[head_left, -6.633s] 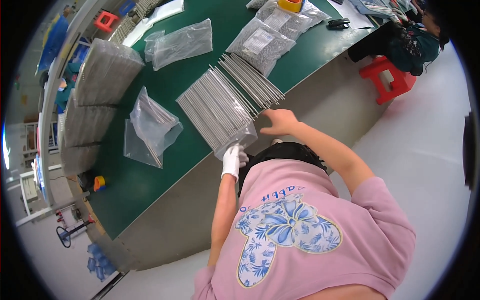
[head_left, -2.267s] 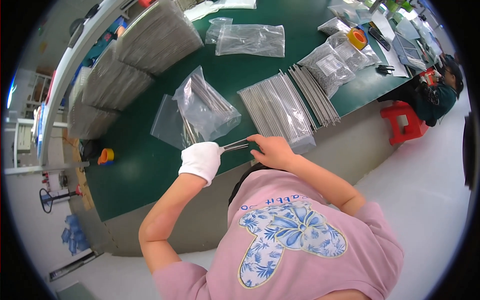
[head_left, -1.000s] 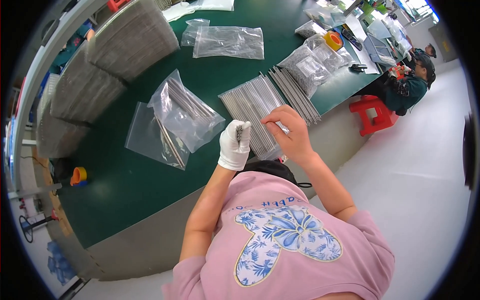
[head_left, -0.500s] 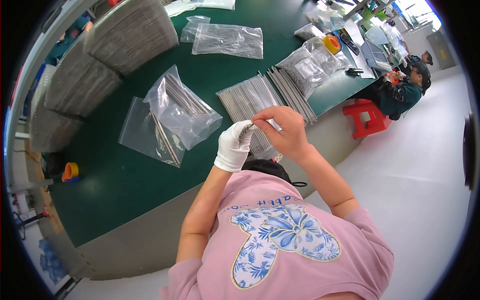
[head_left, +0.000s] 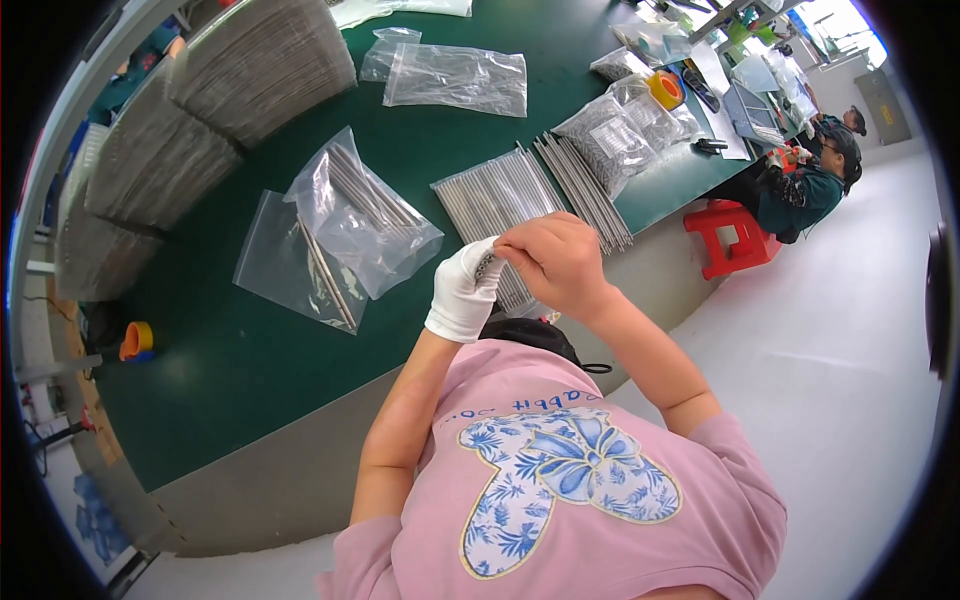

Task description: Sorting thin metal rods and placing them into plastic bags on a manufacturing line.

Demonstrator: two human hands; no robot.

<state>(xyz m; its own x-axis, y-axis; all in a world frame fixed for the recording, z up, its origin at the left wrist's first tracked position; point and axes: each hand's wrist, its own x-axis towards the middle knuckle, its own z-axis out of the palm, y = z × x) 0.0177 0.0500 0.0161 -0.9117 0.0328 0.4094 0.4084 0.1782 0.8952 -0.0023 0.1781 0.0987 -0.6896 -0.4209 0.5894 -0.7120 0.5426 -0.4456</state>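
My left hand (head_left: pixel 462 298), in a white glove, is closed around a row of small dark-grey metal pieces (head_left: pixel 484 266). Only their edge shows past the glove, so their exact kind is unclear. My bare right hand (head_left: pixel 556 264) pinches at the left fingertips and touches them; whatever lies in the pinch is hidden. Just beyond both hands lies a clear bag of thin metal rods (head_left: pixel 495 198), with a row of loose rods (head_left: pixel 585 190) to its right.
Left of my hands, a clear bag of rods (head_left: pixel 360 215) overlaps a flat bag (head_left: pixel 290 265) on the green table (head_left: pixel 240 400). Stacked grey sheets (head_left: pixel 265 70) stand far left, and bags of small grey parts (head_left: pixel 605 135) far right. A person (head_left: pixel 805 190) sits on a red stool (head_left: pixel 735 240).
My right hand has shifted slightly left, its pinch drawn closer over the gloved fingertips. The left hand has moved only a little. The things on the table stay as they were.
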